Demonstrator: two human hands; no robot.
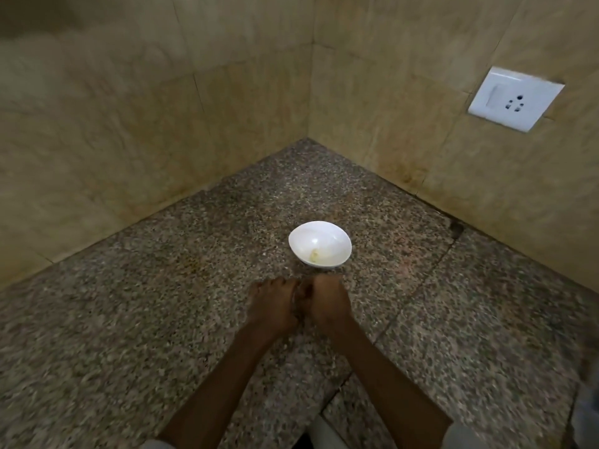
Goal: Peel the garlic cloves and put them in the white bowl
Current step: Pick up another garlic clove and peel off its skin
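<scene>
The white bowl (337,236) stands on the speckled granite counter (162,319) near the corner. One pale peeled garlic clove (313,254) lies at its bottom. Just in front of the bowl, my left hand (272,306) and my right hand (325,303) are pressed together knuckle to knuckle, fingers curled inward. A thin pale sliver of a garlic clove (294,297) shows in the gap between them; the rest of it is hidden by the fingers. Both hands sit a short way from the bowl's near rim and do not touch it.
Beige tiled walls meet in a corner behind the bowl. A white wall socket (515,98) is on the right wall. A seam (421,286) crosses the counter on the right. Bare counter lies left and right of my hands.
</scene>
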